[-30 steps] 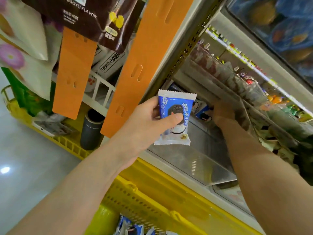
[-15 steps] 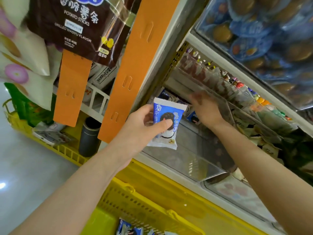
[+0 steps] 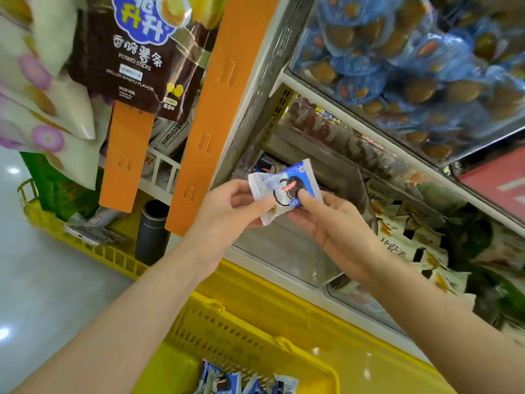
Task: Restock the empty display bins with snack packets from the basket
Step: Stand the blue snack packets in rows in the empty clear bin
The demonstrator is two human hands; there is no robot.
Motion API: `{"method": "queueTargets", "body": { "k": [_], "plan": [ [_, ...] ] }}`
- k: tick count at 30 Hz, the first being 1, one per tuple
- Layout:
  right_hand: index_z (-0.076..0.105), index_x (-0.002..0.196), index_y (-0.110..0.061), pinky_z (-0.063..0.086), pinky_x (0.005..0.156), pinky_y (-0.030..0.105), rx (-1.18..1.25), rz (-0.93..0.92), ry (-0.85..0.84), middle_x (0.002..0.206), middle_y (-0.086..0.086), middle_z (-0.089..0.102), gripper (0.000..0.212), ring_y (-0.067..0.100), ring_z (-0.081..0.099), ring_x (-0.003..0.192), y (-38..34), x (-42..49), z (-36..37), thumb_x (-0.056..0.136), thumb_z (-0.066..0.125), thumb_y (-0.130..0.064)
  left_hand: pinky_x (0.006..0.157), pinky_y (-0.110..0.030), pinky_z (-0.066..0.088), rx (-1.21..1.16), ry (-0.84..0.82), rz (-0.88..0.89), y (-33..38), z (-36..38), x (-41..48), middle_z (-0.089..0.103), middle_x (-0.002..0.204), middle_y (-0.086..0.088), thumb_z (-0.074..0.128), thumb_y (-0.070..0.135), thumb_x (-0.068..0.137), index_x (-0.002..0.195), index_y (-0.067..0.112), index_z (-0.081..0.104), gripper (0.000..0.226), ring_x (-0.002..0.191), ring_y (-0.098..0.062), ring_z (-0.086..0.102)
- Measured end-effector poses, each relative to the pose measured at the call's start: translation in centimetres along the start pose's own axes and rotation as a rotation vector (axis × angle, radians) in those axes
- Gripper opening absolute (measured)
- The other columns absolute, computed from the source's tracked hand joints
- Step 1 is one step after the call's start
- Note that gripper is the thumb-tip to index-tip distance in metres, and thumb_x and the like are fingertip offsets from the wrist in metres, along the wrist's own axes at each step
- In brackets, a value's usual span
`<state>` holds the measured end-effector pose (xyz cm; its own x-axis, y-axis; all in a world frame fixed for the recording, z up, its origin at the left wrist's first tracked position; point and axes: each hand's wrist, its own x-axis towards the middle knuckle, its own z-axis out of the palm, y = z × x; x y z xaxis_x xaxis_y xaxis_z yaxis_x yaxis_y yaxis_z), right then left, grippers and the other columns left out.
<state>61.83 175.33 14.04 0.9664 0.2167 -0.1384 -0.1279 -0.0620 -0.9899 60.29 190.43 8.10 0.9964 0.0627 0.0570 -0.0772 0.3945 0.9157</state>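
Centrally: left hand [image 3: 227, 211] and right hand [image 3: 335, 226], both gripping one blue-and-white cookie packet [image 3: 281, 189]. The left thumb and fingers pinch its white end. The right thumb presses on its printed face, with the fingers curled beneath. The cookie packet is held tilted in the air, over the front edge of a clear display bin [image 3: 284, 251].

- Back corner of that bin: one more blue packet [image 3: 265, 163], partly hidden.
- Below, at the bottom edge of view: yellow basket [image 3: 233, 331], with several spare packets [image 3: 227, 382] of like kind lying in it.
- Left of the hands: long orange strip [image 3: 218, 109], short orange strip [image 3: 127, 157], a hanging potato sticks bag [image 3: 136, 52] and a dark cylinder [image 3: 152, 231] standing upright.
- Upper right: blue-wrapped snacks [image 3: 397, 66] piled behind clear plastic.
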Motion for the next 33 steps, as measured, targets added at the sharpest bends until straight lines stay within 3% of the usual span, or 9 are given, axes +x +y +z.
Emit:
{"method": "queueTargets", "body": {
  "k": [5,8,11,14,17,20,23,27,33],
  "plan": [
    [0.062,0.110,-0.007,0.056,0.084,0.028,0.265,0.117,-0.089,0.111,0.009,0.070,0.034,0.017,0.067,0.101,0.7,-0.1,0.4,0.078,0.064,-0.018,0.071,-0.017,0.053,0.117,0.029,0.149,-0.6,0.9,-0.1,0.069,0.095,0.007,0.070,0.013,0.080,0.097,0.025,0.058,0.023,0.087,-0.001,0.066],
    [0.059,0.118,-0.008,0.057,0.081,0.031,0.251,0.102,-0.065,0.114,0.010,0.068,0.036,0.019,0.068,0.099,0.2,1.4,-0.4,0.084,0.062,-0.019,0.079,-0.010,0.047,0.465,0.044,0.315,-0.8,0.8,0.1,0.063,0.100,0.017,0.065,0.021,0.085,0.101,0.029,0.054,0.021,0.093,0.006,0.058],
    [0.061,0.108,-0.012,0.055,0.081,0.032,-0.011,0.035,0.108,0.109,0.010,0.069,0.018,0.016,0.068,0.085,-0.4,4.4,-2.0,0.091,0.056,-0.018,0.093,-0.017,0.035,0.855,-0.031,0.460,-0.6,-0.3,1.0,0.054,0.114,0.014,0.053,0.027,0.092,0.120,0.026,0.051,0.028,0.107,0.002,0.047],
    [0.064,0.104,-0.009,0.052,0.084,0.033,-0.413,0.019,0.296,0.108,0.012,0.069,0.018,0.017,0.065,0.085,-0.1,8.2,-3.6,0.090,0.061,-0.020,0.087,-0.017,0.028,1.136,-0.129,0.530,-0.9,-1.1,2.0,0.056,0.117,0.008,0.044,0.031,0.096,0.123,0.022,0.052,0.029,0.110,-0.007,0.048],
    [0.062,0.118,-0.005,0.049,0.061,0.015,-0.807,-0.044,0.285,0.108,0.008,0.066,0.036,0.012,0.061,0.080,0.8,11.6,-4.2,0.086,0.066,-0.022,0.083,-0.017,0.030,1.328,-0.231,0.595,-2.0,-1.5,2.3,0.062,0.106,0.008,0.024,0.038,0.098,0.114,0.023,0.058,0.041,0.100,-0.008,0.054],
    [0.057,0.123,-0.007,0.041,0.054,0.006,-1.066,-0.156,0.181,0.111,0.007,0.061,0.040,0.008,0.054,0.082,1.7,14.5,-4.0,0.087,0.065,-0.023,0.094,-0.021,0.032,1.353,-0.288,0.596,-2.5,-2.0,2.4,0.062,0.109,0.008,0.012,0.041,0.093,0.116,0.024,0.058,0.054,0.102,-0.006,0.054],
    [0.054,0.124,-0.009,0.039,0.076,0.019,-1.194,-0.178,0.145,0.122,0.011,0.058,0.040,0.013,0.051,0.096,2.6,17.6,-3.7,0.088,0.064,-0.025,0.093,-0.018,0.030,1.337,-0.310,0.587,-2.5,-2.3,2.6,0.061,0.111,0.008,0.014,0.039,0.093,0.118,0.023,0.056,0.052,0.103,-0.005,0.053],
    [0.054,0.120,-0.009,0.043,0.092,0.033,-1.198,-0.188,0.178,0.122,0.013,0.056,0.038,0.024,0.053,0.108,3.9,21.2,-3.3,0.086,0.066,-0.021,0.087,-0.023,0.041,1.325,-0.320,0.619,-2.2,-2.8,2.8,0.068,0.101,0.003,0.026,0.032,0.094,0.109,0.019,0.064,0.043,0.094,-0.010,0.061],
    [0.057,0.120,-0.010,0.043,0.084,0.027,-1.175,-0.180,0.187,0.120,0.010,0.060,0.037,0.018,0.056,0.104,5.5,24.5,-3.5,0.085,0.067,-0.018,0.082,-0.030,0.048,1.316,-0.337,0.621,-2.5,-3.0,3.3,0.069,0.094,0.001,0.043,0.024,0.097,0.103,0.015,0.067,0.026,0.086,-0.014,0.063]
  ]
}}
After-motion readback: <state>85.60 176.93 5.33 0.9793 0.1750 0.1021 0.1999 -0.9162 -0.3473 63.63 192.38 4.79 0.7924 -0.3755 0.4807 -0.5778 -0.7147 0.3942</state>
